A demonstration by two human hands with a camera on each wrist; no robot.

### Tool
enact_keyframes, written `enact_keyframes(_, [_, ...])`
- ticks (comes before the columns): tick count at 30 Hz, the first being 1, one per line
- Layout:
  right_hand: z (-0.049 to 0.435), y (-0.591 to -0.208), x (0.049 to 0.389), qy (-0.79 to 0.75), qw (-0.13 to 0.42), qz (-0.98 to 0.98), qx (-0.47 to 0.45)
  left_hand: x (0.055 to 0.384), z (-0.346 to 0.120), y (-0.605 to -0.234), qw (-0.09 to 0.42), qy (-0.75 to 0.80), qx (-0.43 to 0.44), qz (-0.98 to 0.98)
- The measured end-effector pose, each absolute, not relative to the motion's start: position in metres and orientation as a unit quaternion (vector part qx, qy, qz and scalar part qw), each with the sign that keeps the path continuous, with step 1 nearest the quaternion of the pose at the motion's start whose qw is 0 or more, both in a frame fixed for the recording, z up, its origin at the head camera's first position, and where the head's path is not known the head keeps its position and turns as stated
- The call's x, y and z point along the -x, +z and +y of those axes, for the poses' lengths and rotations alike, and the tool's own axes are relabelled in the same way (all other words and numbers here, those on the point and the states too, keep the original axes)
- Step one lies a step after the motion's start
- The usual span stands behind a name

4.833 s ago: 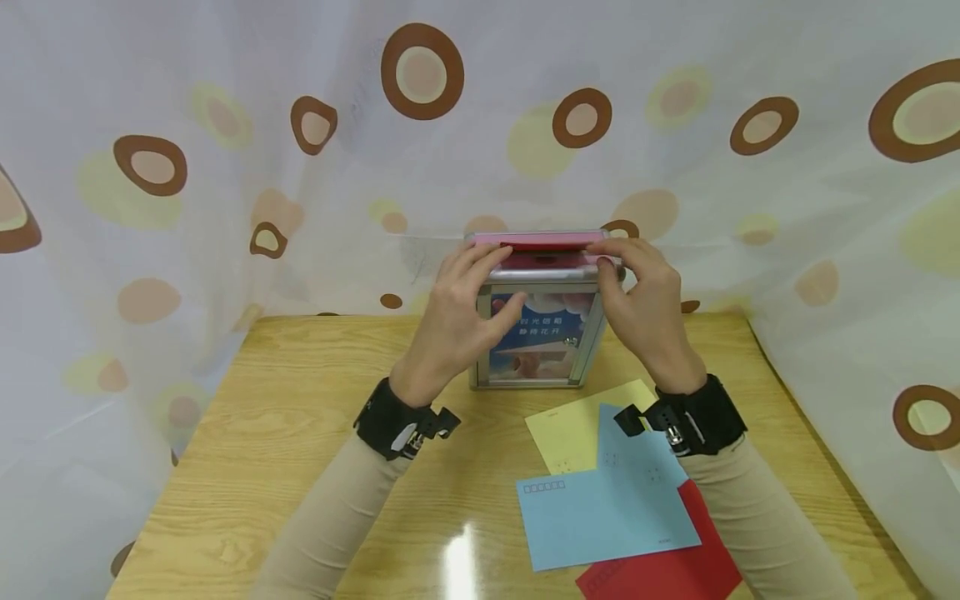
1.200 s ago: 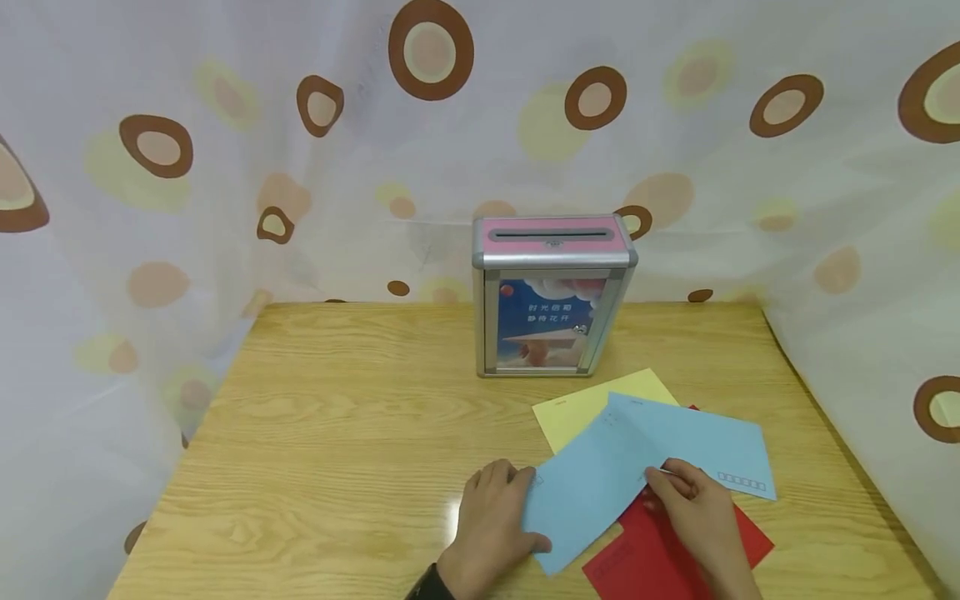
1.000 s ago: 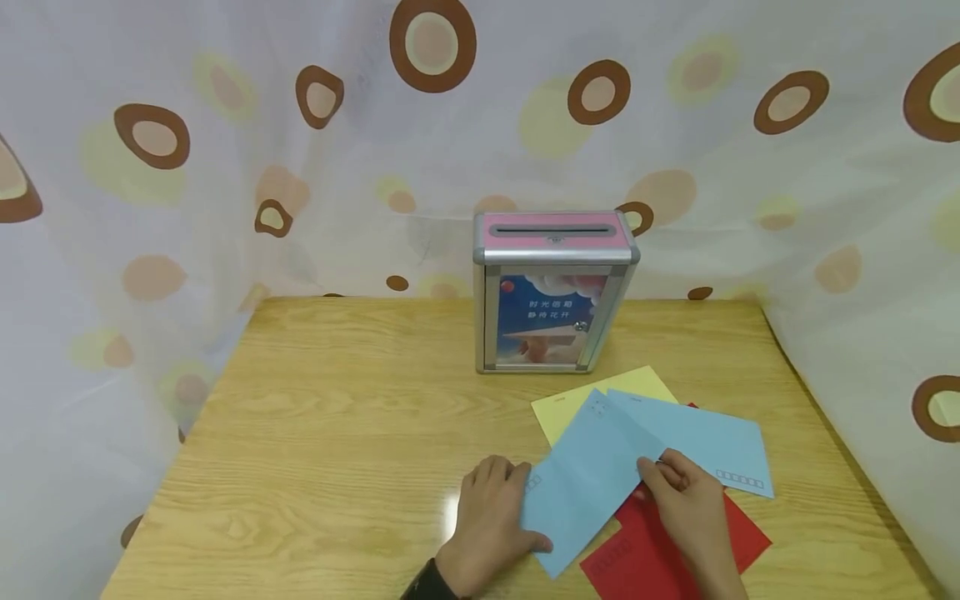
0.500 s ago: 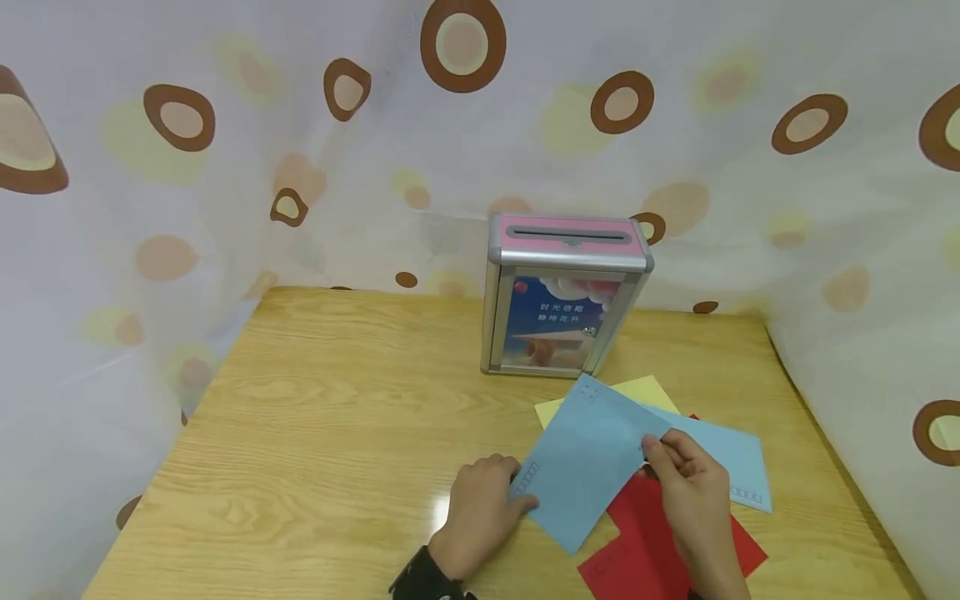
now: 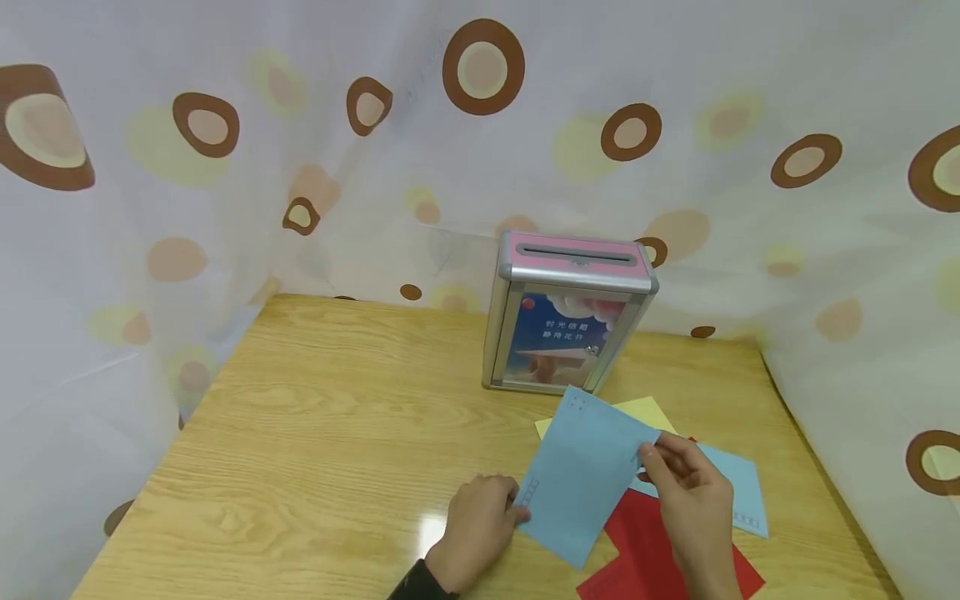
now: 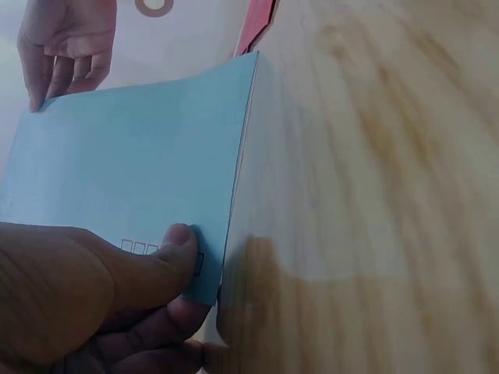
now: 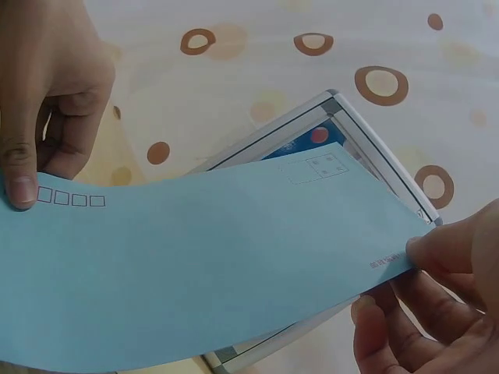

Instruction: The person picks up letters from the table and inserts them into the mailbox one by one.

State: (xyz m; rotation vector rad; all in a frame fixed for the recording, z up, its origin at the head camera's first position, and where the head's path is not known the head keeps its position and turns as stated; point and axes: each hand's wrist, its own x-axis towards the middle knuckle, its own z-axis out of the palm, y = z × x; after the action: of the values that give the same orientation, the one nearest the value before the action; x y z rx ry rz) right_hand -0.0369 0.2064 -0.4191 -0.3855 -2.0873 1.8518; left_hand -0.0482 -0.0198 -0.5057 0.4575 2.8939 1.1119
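Both hands hold one light blue envelope (image 5: 581,475) above the wooden table, tilted. My left hand (image 5: 480,525) pinches its left edge beside the row of printed squares, thumb on top, as the left wrist view shows. At the opposite end my right hand (image 5: 693,500) pinches the corner between thumb and fingers; in the right wrist view the envelope (image 7: 203,265) bows slightly between the hands. Behind it stands a silver-framed letter box (image 5: 570,317) with a pink slotted top. Partly covered below are a yellow envelope (image 5: 648,412), another blue envelope (image 5: 738,479) and red envelope paper (image 5: 645,542).
The wooden table (image 5: 337,433) extends to the left of the hands. A patterned white curtain (image 5: 420,167) hangs behind and at both sides. The letter box has a small lock (image 5: 592,350) on its glazed front door.
Both hands have left the letter box's slot and now hold a blue envelope. Over the last second it was lifted off the others and turned more upright. The head view tilted slightly.
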Motion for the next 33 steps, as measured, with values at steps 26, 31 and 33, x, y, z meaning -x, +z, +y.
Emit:
enact_keyframes(26, [0.198,-0.401,0.052,0.654,0.169,-0.734,0.074,0.072,-0.036,-0.487,0.026,0.551,-0.193,0.811])
enact_keyframes(31, [0.197,-0.393,0.060,0.630,0.159,-0.759,0.037,0.086,-0.037,-0.465,-0.009,0.573,-0.195,0.796])
enact_keyframes(33, [0.196,-0.390,0.063,0.620,0.162,-0.767,0.022,0.094,-0.035,-0.454,-0.029,0.591,-0.201,0.781])
